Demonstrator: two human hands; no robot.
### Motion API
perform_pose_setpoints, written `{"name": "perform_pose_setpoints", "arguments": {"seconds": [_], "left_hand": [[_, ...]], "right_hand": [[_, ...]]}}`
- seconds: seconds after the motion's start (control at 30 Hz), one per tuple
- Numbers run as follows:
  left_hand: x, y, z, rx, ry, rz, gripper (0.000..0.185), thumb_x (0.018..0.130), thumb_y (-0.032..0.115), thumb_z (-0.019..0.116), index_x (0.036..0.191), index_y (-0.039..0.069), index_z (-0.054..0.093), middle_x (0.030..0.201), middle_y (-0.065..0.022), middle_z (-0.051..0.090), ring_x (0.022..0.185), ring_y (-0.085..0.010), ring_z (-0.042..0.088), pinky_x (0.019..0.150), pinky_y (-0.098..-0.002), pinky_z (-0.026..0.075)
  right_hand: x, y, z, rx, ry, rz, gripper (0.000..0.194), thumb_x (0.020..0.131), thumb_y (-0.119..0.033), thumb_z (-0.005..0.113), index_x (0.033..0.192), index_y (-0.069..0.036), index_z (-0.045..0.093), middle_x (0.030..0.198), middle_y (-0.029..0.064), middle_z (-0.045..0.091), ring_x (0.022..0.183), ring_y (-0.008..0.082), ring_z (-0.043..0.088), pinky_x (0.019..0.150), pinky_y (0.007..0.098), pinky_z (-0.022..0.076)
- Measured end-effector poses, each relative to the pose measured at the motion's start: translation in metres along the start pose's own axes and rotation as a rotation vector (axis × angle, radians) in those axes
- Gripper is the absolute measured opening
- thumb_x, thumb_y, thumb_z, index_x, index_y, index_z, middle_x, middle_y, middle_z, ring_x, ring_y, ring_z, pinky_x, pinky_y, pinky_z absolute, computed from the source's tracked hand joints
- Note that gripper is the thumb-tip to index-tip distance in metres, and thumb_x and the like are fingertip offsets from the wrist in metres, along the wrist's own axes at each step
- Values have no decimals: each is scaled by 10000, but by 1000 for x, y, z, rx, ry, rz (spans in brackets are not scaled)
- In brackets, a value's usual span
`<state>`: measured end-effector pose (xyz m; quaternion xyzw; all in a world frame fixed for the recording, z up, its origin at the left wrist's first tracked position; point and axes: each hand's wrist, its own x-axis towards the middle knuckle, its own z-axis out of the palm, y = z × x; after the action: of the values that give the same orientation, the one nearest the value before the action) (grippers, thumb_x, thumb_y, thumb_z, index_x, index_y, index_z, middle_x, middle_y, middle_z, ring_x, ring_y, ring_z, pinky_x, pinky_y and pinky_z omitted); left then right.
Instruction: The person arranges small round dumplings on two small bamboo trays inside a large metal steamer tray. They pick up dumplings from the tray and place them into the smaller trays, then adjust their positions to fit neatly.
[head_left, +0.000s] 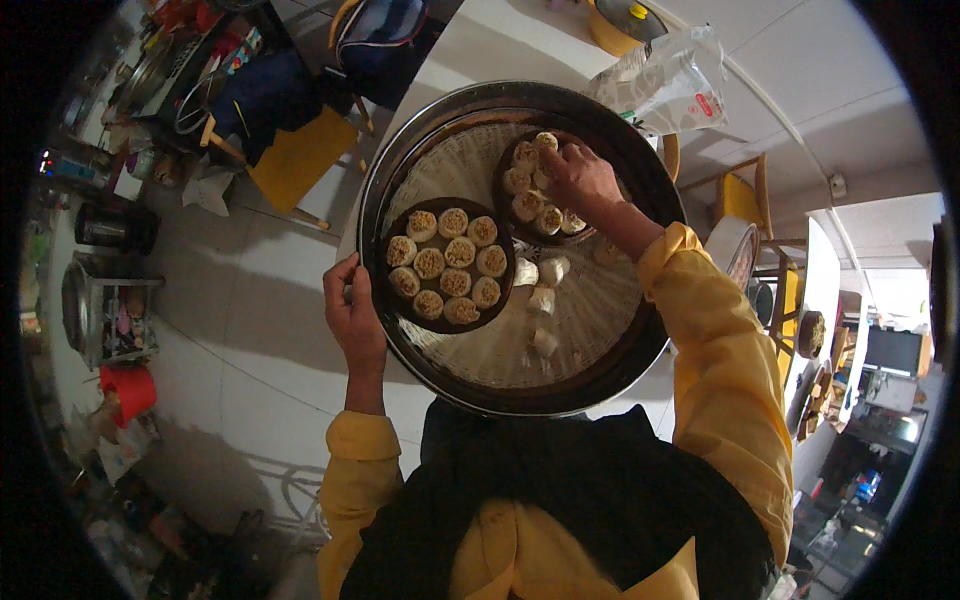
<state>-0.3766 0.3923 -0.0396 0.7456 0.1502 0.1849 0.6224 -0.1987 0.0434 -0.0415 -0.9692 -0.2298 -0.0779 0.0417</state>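
Note:
A large round metal-rimmed steamer tray with a woven mat inside lies before me. My left hand is at its left rim, with the thumb up and the fingers curled against the edge. On the mat, a round dark plate holds several small buns with crumbly tan tops. A second dark plate at the back right carries similar buns. Above this plate, my right hand reaches to a bun at its far edge; the hand hides its grip and some buns. Several plain white pieces rest directly on the mat.
Behind the tray, a white table bears a clear plastic bag and a yellow pot. A chair with a yellow seat stands at the left. A red bucket and a metal rack are farther left.

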Motion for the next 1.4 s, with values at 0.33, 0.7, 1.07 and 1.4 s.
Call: {"name": "perform_pose_setpoints", "arguments": {"seconds": [0.33, 0.7, 1.07, 1.4], "left_hand": [[1, -5, 0, -15, 11, 1, 232, 1056, 134, 590, 1254, 32, 651, 1138, -25, 642, 974, -104, 550, 864, -274, 466], [1, -2, -3, 0, -14, -24, 252, 1084, 151, 550, 1268, 8, 646, 1207, -55, 656, 1050, -104, 586, 922, -260, 481], [2, -2, 0, 0, 2, -4, 241, 1064, 156, 578, 1255, 32, 657, 1152, -33, 644, 966, -107, 546, 841, -275, 461], [3, -9, -4, -1, -31, -54, 271, 1084, 159, 551, 1284, -6, 629, 1242, -80, 653, 1106, -149, 605, 1002, -305, 487]], "right_hand": [[-8, 10, -37, 125, -78, -81, 615, 781, -301, 841, 1327, -166, 593, 1313, 166, 605, 1182, 383, 621, 955, 489, 554], [-14, 18, -35, 171, -108, 64, 320, 861, -162, 723, 1172, -131, 651, 1144, 202, 647, 999, 406, 685, 856, 491, 579], [-26, 31, -23, 194, 4, -118, 372, 803, -148, 789, 1150, -128, 658, 1156, 145, 647, 1086, 385, 664, 861, 482, 578], [-25, 43, -30, 180, -99, -173, 446, 762, -85, 788, 1182, -121, 641, 1263, 157, 652, 1045, 397, 688, 816, 474, 603]]}}
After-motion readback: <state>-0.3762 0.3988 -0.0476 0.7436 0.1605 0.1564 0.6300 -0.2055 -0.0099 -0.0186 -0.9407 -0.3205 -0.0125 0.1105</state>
